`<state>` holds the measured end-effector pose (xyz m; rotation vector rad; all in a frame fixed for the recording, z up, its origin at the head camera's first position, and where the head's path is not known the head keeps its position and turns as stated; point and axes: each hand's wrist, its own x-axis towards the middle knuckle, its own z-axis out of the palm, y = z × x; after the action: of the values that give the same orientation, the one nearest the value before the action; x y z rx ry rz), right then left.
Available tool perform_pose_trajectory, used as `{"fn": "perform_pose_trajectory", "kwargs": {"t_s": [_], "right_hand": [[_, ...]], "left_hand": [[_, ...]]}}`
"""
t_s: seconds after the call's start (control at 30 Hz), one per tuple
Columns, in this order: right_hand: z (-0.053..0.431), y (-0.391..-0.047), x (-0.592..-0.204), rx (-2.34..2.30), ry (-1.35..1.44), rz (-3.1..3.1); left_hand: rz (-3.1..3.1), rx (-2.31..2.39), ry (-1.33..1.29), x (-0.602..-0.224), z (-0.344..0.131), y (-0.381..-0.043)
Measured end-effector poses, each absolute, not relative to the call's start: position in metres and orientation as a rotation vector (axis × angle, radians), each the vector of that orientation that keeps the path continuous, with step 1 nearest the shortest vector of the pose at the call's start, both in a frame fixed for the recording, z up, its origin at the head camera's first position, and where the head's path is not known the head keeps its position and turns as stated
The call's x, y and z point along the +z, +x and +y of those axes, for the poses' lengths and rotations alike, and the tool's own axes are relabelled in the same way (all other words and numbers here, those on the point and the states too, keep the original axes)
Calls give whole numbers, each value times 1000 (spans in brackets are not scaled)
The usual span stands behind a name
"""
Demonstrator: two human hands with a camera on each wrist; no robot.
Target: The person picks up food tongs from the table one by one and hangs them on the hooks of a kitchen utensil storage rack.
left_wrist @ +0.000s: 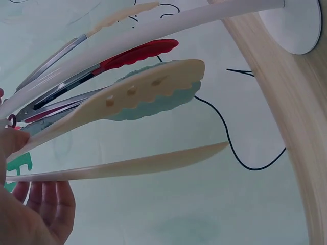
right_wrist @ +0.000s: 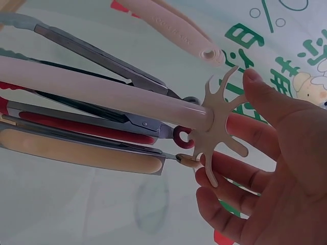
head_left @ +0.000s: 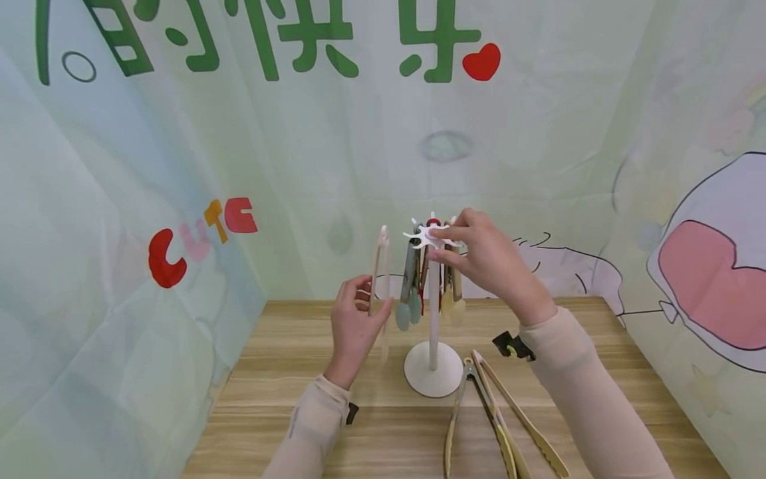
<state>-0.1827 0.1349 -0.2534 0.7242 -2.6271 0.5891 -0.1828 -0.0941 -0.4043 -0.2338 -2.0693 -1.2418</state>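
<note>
My left hand point(head_left: 353, 326) holds pale plastic tongs point(right_wrist: 179, 33) upright, to the left of a white stand point(head_left: 433, 313). The thumb lies against one arm of these tongs and the fingers against the other, their long arms spread apart. My right hand point(head_left: 493, 256) grips the stand's star-shaped hook top point(right_wrist: 222, 120), thumb on one side and fingers on the other. From the hooks hang several tongs: metal ones with blue-green tips point(head_left: 403, 316), red-tipped ones point(left_wrist: 138, 53) and ones with yellow tips point(head_left: 457, 313). The pale tongs' hinge end is beside the hooks, apart from them.
On the wooden table point(head_left: 287, 372), in front of the stand's round base point(head_left: 433, 386), lie metal tongs with yellow tips point(head_left: 471, 372) and beige tongs point(head_left: 520, 412), side by side and partly overlapping. A printed cloth point(head_left: 335, 166) hangs behind and along both sides.
</note>
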Motion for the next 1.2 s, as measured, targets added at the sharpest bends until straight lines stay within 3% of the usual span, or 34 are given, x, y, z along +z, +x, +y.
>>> {"fn": "perform_pose_trajectory", "kwargs": {"t_s": [1.2], "right_hand": [[132,-185,-259,585,716,-2569]], "left_hand": [[-2126,-1061,-275,-400,-55,-192]]}}
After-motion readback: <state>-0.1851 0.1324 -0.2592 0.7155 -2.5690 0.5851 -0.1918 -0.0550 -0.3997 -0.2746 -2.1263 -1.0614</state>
